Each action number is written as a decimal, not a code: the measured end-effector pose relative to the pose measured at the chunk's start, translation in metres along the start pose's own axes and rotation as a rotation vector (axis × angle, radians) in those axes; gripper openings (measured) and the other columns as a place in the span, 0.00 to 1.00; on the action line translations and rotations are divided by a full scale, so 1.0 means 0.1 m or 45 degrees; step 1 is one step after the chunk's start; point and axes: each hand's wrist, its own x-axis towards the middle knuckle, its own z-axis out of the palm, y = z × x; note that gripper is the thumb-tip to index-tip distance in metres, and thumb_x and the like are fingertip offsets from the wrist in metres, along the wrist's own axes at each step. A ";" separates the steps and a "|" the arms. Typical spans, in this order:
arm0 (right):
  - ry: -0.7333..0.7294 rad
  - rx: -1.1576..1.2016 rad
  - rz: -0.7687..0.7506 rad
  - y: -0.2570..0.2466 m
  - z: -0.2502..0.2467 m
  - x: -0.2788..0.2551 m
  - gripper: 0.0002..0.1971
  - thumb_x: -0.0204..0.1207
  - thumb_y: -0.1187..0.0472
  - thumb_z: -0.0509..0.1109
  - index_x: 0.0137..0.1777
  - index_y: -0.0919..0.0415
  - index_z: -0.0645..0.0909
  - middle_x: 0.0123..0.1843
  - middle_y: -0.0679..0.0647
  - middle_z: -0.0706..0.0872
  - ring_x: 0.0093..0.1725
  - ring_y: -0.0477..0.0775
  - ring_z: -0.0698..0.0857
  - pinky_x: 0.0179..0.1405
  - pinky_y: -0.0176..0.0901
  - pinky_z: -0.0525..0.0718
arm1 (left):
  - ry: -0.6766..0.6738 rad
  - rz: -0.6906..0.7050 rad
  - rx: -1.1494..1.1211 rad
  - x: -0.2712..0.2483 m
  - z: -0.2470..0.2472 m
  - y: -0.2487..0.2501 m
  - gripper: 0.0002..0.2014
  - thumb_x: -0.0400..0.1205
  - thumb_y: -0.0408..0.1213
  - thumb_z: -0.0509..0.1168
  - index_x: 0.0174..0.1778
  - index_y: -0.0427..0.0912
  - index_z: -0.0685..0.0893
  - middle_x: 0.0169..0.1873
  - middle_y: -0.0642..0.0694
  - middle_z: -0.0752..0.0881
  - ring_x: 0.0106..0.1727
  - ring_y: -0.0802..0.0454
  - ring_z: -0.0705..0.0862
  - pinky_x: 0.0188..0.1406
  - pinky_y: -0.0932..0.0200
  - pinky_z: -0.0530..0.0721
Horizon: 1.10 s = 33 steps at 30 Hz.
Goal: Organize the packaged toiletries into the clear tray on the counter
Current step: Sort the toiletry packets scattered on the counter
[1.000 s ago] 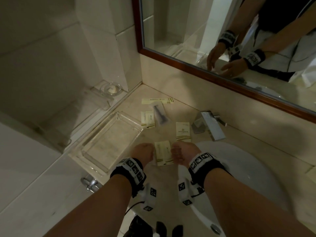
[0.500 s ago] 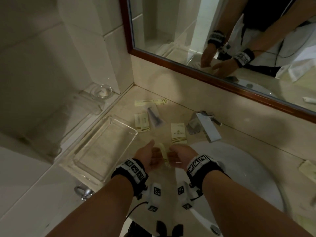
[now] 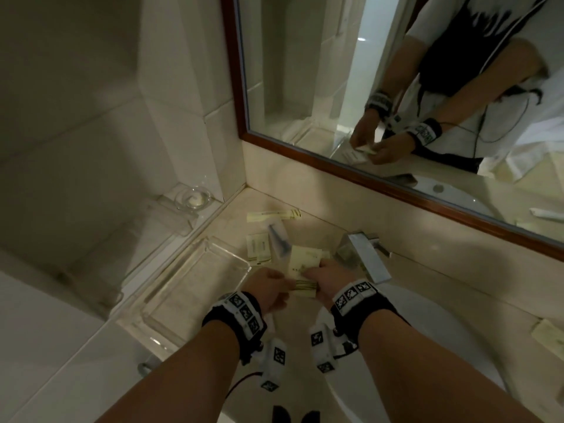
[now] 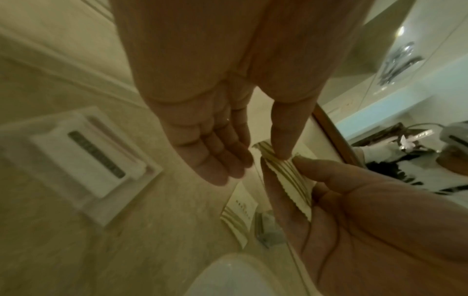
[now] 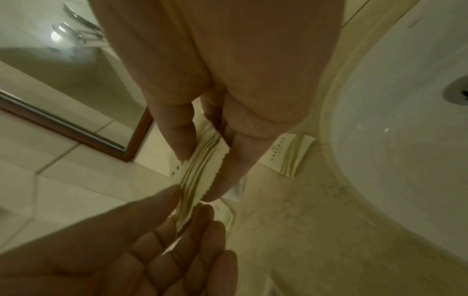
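The right hand (image 3: 332, 277) pinches the cream packet (image 3: 305, 261), the left hand (image 3: 268, 285) touches its lower end with slack fingers, and the clear tray (image 3: 189, 285) lies left of both, nearer the left hand.

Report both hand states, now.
Left hand: open, fingers relaxed, thumb tip touching the striped packet.
Right hand: pinching the striped packet between thumb and fingers.
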 end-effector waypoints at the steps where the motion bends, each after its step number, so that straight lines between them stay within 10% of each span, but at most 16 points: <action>1: -0.012 0.013 -0.018 -0.07 0.04 -0.01 0.08 0.76 0.72 0.72 0.53 0.63 0.86 0.56 0.69 0.89 0.55 0.71 0.88 0.58 0.72 0.86 | -0.038 0.009 -0.033 -0.04 -0.03 0.07 0.11 0.76 0.29 0.75 0.49 0.38 0.81 0.35 0.39 0.85 0.32 0.46 0.83 0.36 0.52 0.86; 13: -0.082 0.011 -0.156 -0.57 0.57 -0.06 0.01 0.76 0.65 0.74 0.45 0.62 0.86 0.26 0.56 0.85 0.23 0.51 0.84 0.29 0.44 0.85 | 0.009 0.084 0.091 -0.44 -0.84 0.50 0.07 0.80 0.25 0.68 0.41 0.41 0.82 0.33 0.41 0.85 0.31 0.49 0.83 0.37 0.51 0.87; 18: -0.125 -0.138 -0.158 -0.54 1.03 0.07 0.04 0.78 0.70 0.72 0.50 0.64 0.86 0.28 0.61 0.86 0.24 0.55 0.82 0.19 0.38 0.81 | 0.217 0.046 -0.181 -0.42 -1.28 0.36 0.03 0.82 0.25 0.67 0.47 0.37 0.82 0.41 0.35 0.88 0.35 0.43 0.86 0.37 0.49 0.89; 28: -0.157 -0.238 0.075 -0.21 1.82 0.57 0.07 0.79 0.77 0.66 0.48 0.66 0.79 0.42 0.67 0.84 0.30 0.60 0.83 0.25 0.48 0.88 | 0.394 -0.203 -0.533 -0.05 -1.89 -0.15 0.05 0.83 0.24 0.66 0.53 0.32 0.82 0.43 0.32 0.87 0.34 0.41 0.86 0.38 0.44 0.90; 33: -0.150 -0.262 0.153 -0.13 2.02 0.75 0.05 0.78 0.74 0.68 0.45 0.66 0.84 0.43 0.66 0.86 0.41 0.65 0.87 0.51 0.63 0.90 | 0.469 -0.300 -0.549 0.16 -2.00 -0.23 0.03 0.84 0.26 0.64 0.47 0.33 0.82 0.39 0.32 0.89 0.36 0.39 0.87 0.45 0.40 0.89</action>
